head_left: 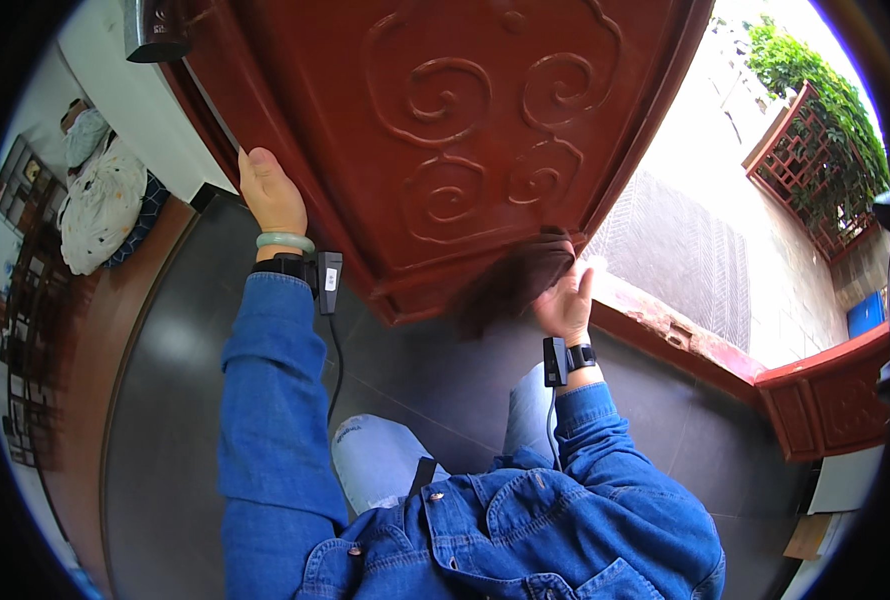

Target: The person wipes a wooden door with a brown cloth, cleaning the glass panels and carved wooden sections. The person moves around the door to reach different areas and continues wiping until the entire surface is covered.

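A red wooden door panel [505, 142] with raised scroll carving fills the top middle of the view. My left hand [272, 191] grips the left edge of the panel, thumb against it. At the panel's lower right corner, my right hand [565, 296] holds a dark brown cloth [516, 281], blurred and hanging to the left. The cloth lies against the bottom edge of the panel. A metal door lock or handle [156, 30] shows at the upper left of the panel.
A worn red threshold [662, 322] runs to the right, with bright paving [670, 255] outside. Another red carved panel [827, 397] stands at the right. On the left are bundled bags [107, 210] and dark shelving [32, 330]. Dark floor tiles [430, 382] lie below me.
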`<state>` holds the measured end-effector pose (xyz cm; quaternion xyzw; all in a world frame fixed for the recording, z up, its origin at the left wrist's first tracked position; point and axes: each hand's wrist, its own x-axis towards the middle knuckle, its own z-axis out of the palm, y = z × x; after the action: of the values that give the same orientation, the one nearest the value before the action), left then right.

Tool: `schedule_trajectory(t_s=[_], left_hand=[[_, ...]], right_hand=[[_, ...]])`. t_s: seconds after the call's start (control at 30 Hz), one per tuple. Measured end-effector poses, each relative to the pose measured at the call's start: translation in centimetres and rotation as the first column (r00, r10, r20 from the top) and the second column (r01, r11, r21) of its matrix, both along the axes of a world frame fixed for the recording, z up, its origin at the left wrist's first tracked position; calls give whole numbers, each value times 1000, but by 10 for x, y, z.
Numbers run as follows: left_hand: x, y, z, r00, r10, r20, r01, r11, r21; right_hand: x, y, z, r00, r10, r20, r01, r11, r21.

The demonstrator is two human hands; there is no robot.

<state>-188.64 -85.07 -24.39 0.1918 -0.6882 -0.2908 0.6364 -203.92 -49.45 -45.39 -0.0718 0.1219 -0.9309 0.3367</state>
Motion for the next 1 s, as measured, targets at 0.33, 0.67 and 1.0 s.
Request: schedule_trajectory(t_s=[0.33,0.67,1.0], left_hand=[[2,3,0,996,-82,18,79,991,112],[2,7,3,999,-46,12,45,996,74],[3,5,0,999,-33,15,31,996,80]], right_hand=[[56,-62,-15,924,212,320,-284,938,197],[20,-92,165,-242,142,-960,799,591,-114],[17,-158,58,-469,228,-853,801,516,-302]])
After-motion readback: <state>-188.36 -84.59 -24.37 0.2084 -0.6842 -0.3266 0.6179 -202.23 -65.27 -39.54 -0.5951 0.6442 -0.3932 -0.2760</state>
